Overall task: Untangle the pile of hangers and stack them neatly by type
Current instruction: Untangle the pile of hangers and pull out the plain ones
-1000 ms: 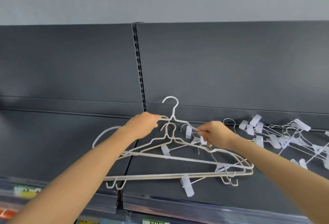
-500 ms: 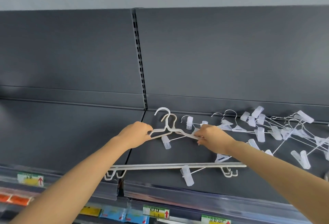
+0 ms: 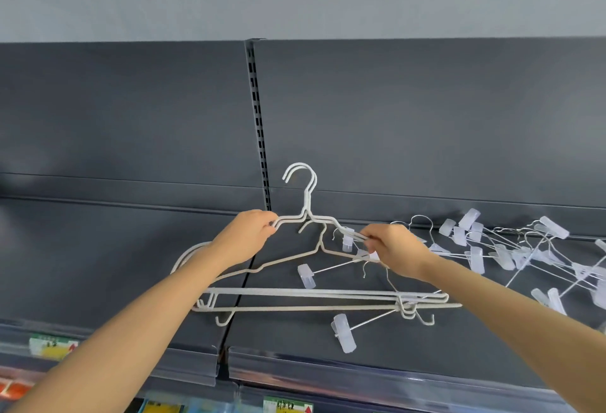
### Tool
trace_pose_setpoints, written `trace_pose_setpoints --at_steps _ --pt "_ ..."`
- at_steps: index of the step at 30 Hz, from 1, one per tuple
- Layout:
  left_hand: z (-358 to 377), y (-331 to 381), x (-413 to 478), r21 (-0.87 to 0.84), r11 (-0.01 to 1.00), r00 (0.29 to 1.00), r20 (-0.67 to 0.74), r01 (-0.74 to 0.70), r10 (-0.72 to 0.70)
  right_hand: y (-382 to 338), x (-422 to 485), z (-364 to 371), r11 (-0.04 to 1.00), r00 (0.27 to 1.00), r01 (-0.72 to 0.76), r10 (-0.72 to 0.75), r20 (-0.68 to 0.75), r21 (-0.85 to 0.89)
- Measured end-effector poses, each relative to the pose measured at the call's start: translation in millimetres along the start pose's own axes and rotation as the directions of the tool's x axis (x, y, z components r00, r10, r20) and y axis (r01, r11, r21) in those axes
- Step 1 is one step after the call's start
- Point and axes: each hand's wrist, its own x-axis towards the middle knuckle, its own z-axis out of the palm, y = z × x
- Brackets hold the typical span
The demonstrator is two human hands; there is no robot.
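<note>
Left hand [image 3: 244, 242] and right hand [image 3: 392, 250] each pinch a shoulder of the white hangers [image 3: 306, 215], raised over the shelf [image 3: 131, 265]. Lift level; ensure clip hangers [image 3: 475, 248] beneath do not snag.

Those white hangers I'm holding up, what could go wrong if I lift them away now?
A clip hanger crosses under the white hangers that both hands hold, so it may snag and get dragged along. Another clip hangs near the shelf's front edge and could fall off.
</note>
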Motion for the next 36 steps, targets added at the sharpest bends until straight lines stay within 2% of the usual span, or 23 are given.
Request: trace_pose_setpoints --at_steps 8,11,13,19,21,23,24,25,27,32,36 --pt "-21.6 -7.0 -2.9 -0.086 0.993 0.992 -0.109 -0.076 0.067 6.6 -5.6 -17.8 0.997 0.996 0.003 0.004 -0.090 0.077" --pt "-24.5 -15.2 -4.6 -0.025 0.999 0.978 -0.204 -0.045 0.038 10.8 -8.1 -24.3 0.984 0.992 -0.039 0.060 -0.115 0.177" --pt "-21.1 -18.4 -5.2 0.062 0.998 0.945 -0.326 0.007 0.014 14.3 -7.9 -24.5 0.971 0.985 -0.065 0.099 -0.142 0.231" --pt "4.0 -19.9 -14.1 0.081 0.997 0.841 -0.538 -0.008 0.051 25.3 -12.2 -23.2 0.896 0.947 -0.127 0.238 -0.218 0.427" --pt "13.3 -17.6 -17.4 0.078 0.997 0.882 -0.471 0.008 0.029 28.1 -14.0 -24.4 0.844 0.932 -0.109 0.270 -0.240 0.525" --pt "27.6 -17.4 -17.7 0.135 0.990 0.975 -0.221 0.036 -0.006 30.0 -15.6 -25.0 0.801 0.922 -0.087 0.289 -0.256 0.592" --pt "34.8 -17.6 -17.2 0.195 0.980 0.997 -0.078 0.042 -0.027 30.4 -16.7 -24.9 0.790 0.919 -0.081 0.295 -0.260 0.607" --pt "41.9 -18.2 -16.1 0.242 0.969 0.997 0.040 0.047 -0.058 30.3 -18.0 -24.5 0.784 0.918 -0.080 0.299 -0.262 0.615" --pt "52.7 -20.0 -14.1 0.270 0.961 0.983 0.149 0.064 -0.107 29.0 -21.1 -23.9 0.792 0.919 -0.080 0.294 -0.264 0.606" --pt "58.2 -24.6 -11.3 0.287 0.952 0.984 0.101 0.111 -0.145 22.6 -28.8 -25.8 0.821 0.923 -0.066 0.267 -0.278 0.567" --pt "48.9 -22.9 -9.8 0.245 0.966 0.996 -0.017 0.087 -0.085 17.9 -37.2 -27.5 0.825 0.925 -0.054 0.254 -0.284 0.562"
